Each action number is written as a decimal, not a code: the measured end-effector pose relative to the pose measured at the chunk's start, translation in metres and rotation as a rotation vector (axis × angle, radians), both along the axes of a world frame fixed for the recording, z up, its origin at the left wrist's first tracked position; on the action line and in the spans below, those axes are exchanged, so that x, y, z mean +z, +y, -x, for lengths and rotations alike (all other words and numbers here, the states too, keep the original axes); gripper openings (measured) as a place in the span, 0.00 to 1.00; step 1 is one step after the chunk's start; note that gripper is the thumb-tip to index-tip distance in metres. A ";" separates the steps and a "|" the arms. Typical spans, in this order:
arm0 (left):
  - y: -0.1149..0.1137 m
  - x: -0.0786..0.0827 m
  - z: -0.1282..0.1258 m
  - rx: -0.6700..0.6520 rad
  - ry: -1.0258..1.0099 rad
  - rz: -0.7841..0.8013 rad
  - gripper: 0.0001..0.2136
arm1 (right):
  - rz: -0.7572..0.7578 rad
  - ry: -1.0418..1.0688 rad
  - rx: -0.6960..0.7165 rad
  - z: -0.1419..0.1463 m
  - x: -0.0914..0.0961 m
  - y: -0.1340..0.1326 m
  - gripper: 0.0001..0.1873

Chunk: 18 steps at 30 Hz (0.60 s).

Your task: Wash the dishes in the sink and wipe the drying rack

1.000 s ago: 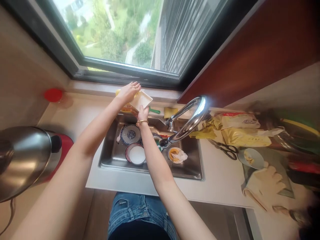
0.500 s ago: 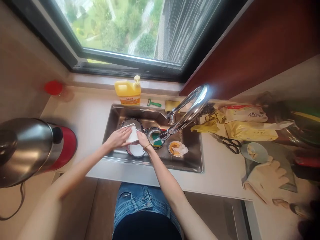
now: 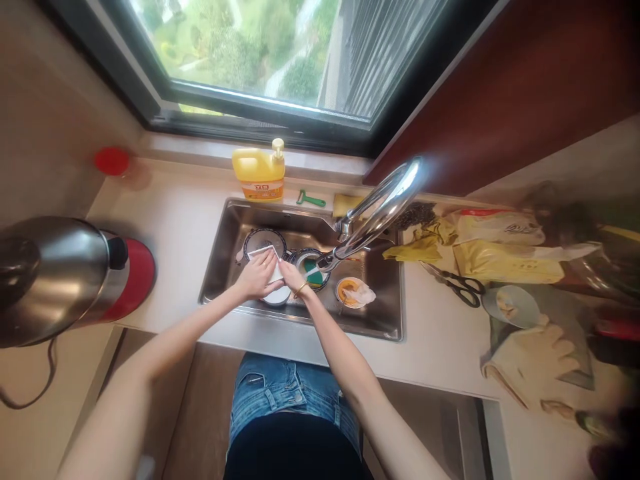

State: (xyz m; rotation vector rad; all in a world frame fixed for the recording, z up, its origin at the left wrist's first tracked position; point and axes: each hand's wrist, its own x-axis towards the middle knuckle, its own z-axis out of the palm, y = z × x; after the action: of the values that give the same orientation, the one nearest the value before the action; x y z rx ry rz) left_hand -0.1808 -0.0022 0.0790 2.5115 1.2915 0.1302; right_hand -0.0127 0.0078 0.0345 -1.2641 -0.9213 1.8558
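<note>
white dish (image 3: 273, 265) down from bottle (image 3: 259, 175), over sink (image 3: 225, 257)

A dark-framed window (image 3: 280, 53) lets daylight onto the pale countertop (image 3: 165, 220), beside a reddish-brown cabinet (image 3: 525, 87).

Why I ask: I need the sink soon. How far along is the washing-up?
Early, it seems. Done: nothing visibly; no washed pieces show set aside. In hand: left hand and right hand hold a white square ceramic dish over the steel sink. To do: blue-patterned round bowl, round bowl holding a green sponge, orange-stained small bowl, white round bowl.
</note>
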 end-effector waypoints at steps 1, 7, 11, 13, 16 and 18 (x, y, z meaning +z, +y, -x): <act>-0.003 -0.004 -0.011 0.028 -0.037 -0.005 0.28 | -0.024 -0.017 -0.055 -0.002 -0.001 0.002 0.14; -0.029 -0.016 -0.026 -0.118 -0.271 0.160 0.18 | 0.048 -0.044 -0.076 -0.014 -0.004 0.003 0.17; -0.024 -0.007 0.006 -0.120 -0.197 0.162 0.18 | 0.141 0.044 -0.126 -0.016 0.000 -0.009 0.09; -0.016 0.000 0.019 -0.175 -0.149 0.115 0.19 | 0.207 0.111 -0.103 -0.013 0.002 -0.014 0.09; -0.006 0.005 0.019 -0.145 -0.057 0.043 0.24 | 0.241 0.159 -0.010 -0.007 0.001 -0.019 0.12; -0.005 0.002 0.005 -0.059 -0.004 0.021 0.27 | 0.184 0.145 -0.024 -0.004 -0.001 -0.018 0.12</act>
State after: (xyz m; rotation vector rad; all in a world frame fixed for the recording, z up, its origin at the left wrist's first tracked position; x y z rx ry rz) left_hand -0.1862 -0.0071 0.0814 2.5282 1.2093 0.1076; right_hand -0.0088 -0.0106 0.0331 -1.2228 -0.6674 2.0212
